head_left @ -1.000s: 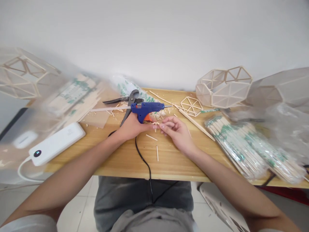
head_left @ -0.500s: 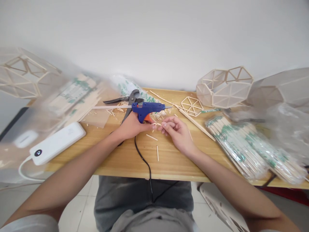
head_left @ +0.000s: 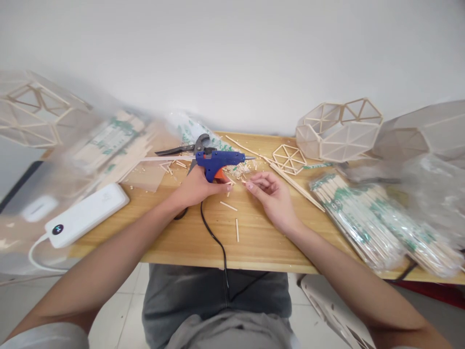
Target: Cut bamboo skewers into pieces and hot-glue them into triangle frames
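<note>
My left hand [head_left: 198, 186] is closed round the handle of a blue glue gun [head_left: 223, 159], whose metal nozzle points right and whose clear glue stick juts out at the back. Small pale wooden pieces [head_left: 229, 182] show at the tips of that hand's thumb and finger. Just to the right, my right hand [head_left: 271, 194] is pinched, its thumb and forefinger together; a tiny bit shows at the tips, too small to name. Below the hands, two short wooden sticks [head_left: 228, 206] lie on the table. Black-handled pliers [head_left: 199, 144] lie behind the glue gun.
A flat hexagonal stick frame [head_left: 289, 159] and a rounded stick frame [head_left: 339, 131] stand at the back right. Packs of wooden sticks [head_left: 358, 223] lie on the right. A white power bank [head_left: 87, 215] is on the left. A black cord [head_left: 214, 235] hangs over the table edge.
My hands have moved apart, leaving a gap between their fingertips. The left hand with the glue gun has shifted slightly left, the right hand slightly right.
</note>
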`<action>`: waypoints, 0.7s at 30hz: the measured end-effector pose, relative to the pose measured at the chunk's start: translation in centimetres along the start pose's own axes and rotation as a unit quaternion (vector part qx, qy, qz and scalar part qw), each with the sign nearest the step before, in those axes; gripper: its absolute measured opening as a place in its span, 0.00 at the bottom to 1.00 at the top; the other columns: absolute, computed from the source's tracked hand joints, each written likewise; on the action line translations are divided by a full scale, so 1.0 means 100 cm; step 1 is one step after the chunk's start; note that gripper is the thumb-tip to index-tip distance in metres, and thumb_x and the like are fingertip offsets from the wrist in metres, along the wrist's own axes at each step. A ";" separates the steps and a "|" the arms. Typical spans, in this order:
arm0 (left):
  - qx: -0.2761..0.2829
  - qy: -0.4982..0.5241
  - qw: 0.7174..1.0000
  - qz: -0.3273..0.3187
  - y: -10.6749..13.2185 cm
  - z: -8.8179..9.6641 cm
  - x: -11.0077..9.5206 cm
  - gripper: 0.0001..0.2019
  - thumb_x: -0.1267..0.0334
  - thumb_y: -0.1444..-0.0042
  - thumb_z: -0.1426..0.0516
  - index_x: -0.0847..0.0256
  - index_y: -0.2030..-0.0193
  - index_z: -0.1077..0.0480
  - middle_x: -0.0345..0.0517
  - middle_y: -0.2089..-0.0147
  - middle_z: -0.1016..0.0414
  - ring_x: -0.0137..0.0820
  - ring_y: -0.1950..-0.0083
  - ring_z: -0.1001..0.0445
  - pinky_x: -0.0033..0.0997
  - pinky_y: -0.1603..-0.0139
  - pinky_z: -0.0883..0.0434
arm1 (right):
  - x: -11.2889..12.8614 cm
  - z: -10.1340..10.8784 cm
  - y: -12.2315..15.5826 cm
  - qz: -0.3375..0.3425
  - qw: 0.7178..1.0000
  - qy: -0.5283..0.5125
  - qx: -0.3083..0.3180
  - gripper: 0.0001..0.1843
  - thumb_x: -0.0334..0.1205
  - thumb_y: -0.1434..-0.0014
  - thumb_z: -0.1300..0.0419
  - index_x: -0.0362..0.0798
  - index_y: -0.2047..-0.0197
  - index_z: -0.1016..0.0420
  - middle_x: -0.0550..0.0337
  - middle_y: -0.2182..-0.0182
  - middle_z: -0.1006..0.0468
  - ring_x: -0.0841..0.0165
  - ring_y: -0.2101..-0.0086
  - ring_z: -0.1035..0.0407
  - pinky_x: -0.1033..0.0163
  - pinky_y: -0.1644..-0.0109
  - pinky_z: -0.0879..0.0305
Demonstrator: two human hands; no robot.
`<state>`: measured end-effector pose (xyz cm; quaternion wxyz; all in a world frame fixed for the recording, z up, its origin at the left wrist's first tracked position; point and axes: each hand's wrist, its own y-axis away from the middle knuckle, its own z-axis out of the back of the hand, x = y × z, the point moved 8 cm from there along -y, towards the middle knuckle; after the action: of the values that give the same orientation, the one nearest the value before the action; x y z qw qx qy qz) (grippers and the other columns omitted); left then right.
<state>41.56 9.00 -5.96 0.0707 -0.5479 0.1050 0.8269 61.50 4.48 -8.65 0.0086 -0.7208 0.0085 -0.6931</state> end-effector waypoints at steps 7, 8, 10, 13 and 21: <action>0.042 0.020 0.999 0.009 0.001 -0.007 -0.001 0.17 0.53 0.58 0.27 0.59 0.66 0.22 0.46 0.63 0.17 0.42 0.59 0.20 0.40 0.52 0.20 | 0.025 -0.004 0.011 0.147 0.965 0.215 -0.011 0.08 0.44 0.34 0.33 0.54 0.52 0.21 0.56 0.51 0.17 0.59 0.48 0.25 0.48 0.40 0.31; 0.049 0.026 0.998 0.004 0.001 -0.008 -0.002 0.17 0.52 0.58 0.27 0.58 0.66 0.22 0.47 0.62 0.17 0.42 0.58 0.20 0.40 0.51 0.20 | 0.028 -0.007 0.012 0.156 0.964 0.218 0.000 0.09 0.44 0.34 0.33 0.55 0.51 0.20 0.56 0.51 0.17 0.59 0.48 0.25 0.48 0.40 0.31; 0.064 0.041 0.997 -0.001 0.001 -0.012 -0.001 0.17 0.51 0.56 0.27 0.58 0.64 0.21 0.47 0.62 0.17 0.42 0.57 0.19 0.40 0.50 0.21 | 0.028 -0.014 0.014 0.135 0.973 0.187 0.028 0.09 0.46 0.34 0.33 0.55 0.51 0.20 0.56 0.52 0.16 0.60 0.52 0.23 0.51 0.45 0.28; 0.083 0.061 0.995 -0.003 0.002 -0.018 0.002 0.20 0.51 0.57 0.26 0.58 0.61 0.21 0.47 0.61 0.17 0.44 0.55 0.19 0.41 0.48 0.21 | 0.021 -0.021 0.013 0.077 0.988 0.124 0.054 0.12 0.51 0.36 0.32 0.54 0.54 0.19 0.57 0.57 0.15 0.62 0.58 0.22 0.54 0.54 0.26; 0.116 0.108 0.987 -0.008 0.002 -0.027 0.006 0.24 0.53 0.56 0.26 0.57 0.53 0.22 0.46 0.59 0.17 0.43 0.53 0.18 0.43 0.46 0.21 | 0.016 -0.020 0.011 0.055 0.991 0.115 0.045 0.13 0.53 0.36 0.32 0.52 0.59 0.19 0.57 0.62 0.16 0.63 0.63 0.24 0.56 0.58 0.29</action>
<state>43.66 8.10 -7.52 0.1291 -0.6227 0.2028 0.7446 59.58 3.38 -7.02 0.0785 -0.6332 0.0179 -0.7698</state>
